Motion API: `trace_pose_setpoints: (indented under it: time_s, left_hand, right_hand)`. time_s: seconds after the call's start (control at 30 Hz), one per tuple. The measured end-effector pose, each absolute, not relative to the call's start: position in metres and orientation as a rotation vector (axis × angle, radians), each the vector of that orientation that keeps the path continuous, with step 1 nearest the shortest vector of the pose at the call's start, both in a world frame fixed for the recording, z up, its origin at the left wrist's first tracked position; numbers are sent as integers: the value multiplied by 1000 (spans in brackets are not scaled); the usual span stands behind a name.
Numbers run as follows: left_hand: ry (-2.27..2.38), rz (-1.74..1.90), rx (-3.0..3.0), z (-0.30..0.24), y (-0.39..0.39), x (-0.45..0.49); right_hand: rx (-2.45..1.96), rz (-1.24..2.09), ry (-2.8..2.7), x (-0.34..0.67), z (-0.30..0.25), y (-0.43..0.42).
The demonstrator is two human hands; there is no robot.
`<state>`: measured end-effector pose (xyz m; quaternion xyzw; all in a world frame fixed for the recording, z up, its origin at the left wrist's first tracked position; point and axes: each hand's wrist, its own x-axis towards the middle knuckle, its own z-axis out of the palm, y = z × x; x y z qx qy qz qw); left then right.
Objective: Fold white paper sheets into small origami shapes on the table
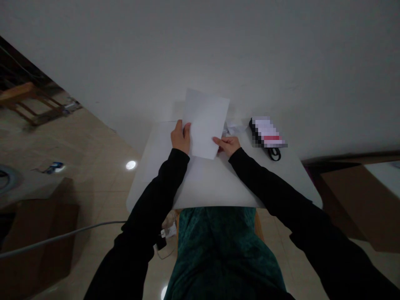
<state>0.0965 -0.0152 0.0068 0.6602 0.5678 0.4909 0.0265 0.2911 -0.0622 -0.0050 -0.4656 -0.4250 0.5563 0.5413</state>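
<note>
A blank white sheet of paper (206, 121) is held up above the table, tilted a little. My left hand (181, 136) grips its left edge, thumb on the front and the other fingers behind. With thumb and fingers, my right hand (227, 145) pinches the sheet near its lower right corner. Under and left of my left hand, more white paper (156, 156) lies flat on the table. Behind my right hand sits a crumpled, pale, partly see-through piece (236, 128); its kind is unclear.
A blurred-out item with a black edge and loop (268, 135) lies at the right of the white table (225, 189), which stands against a wall (200, 50). Cardboard boxes (359, 204) are on the right. A grey cable (62, 236) and a wooden stool (23, 98) are on the left.
</note>
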Motion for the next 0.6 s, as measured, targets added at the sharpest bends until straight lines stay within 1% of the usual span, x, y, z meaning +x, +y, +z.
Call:
trace_pose_setpoints:
  time_s: [0.17,0.43,0.6]
  left_hand:
    - [1743,1557,2040,10,-15,92]
    - [1758,1546,2028,8,-16,94]
    - [1757,1629,1957,10,-15,90]
  right_hand:
    - [-1132,1359,-1105,290,-4,-67]
    - [-1191,1180,-1213,291,-5,-70]
    - [-1138,1274,-1309,285,0,-80]
